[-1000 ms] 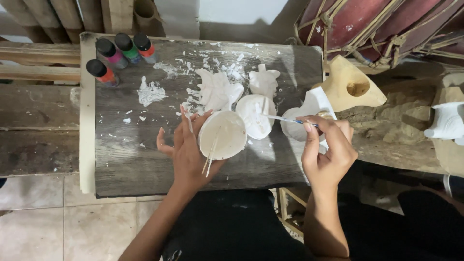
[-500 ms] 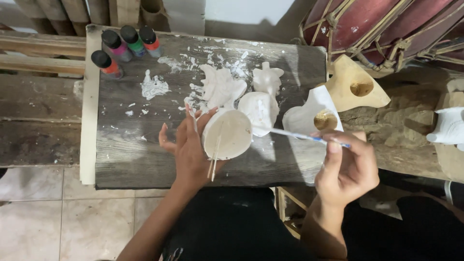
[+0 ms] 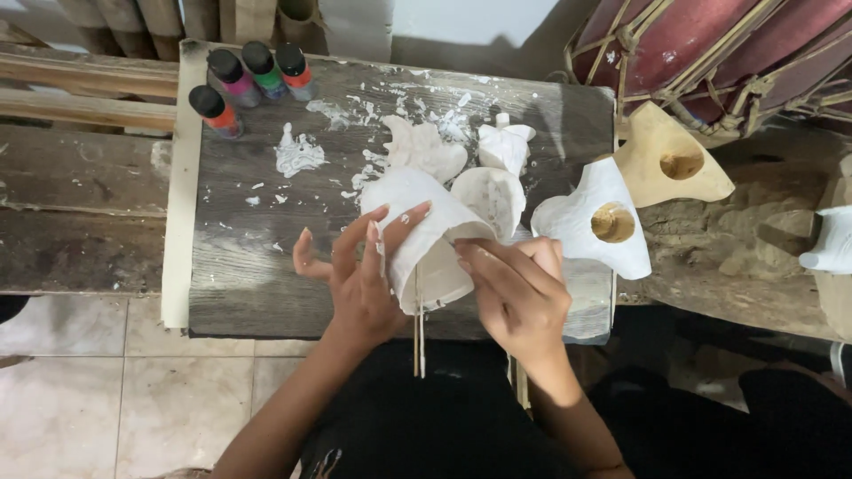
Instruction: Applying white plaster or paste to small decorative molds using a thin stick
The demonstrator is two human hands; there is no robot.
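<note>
Head view | left hand and right hand both clasp white mask at bench front edge | white coat on, colour bottles capped, unused

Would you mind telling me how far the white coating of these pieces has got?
Done: white pieces on the board look coated. In hand: left hand and right hand hold a white piece on sticks. Left: one bare piece; the paint bottles are capped.
</note>
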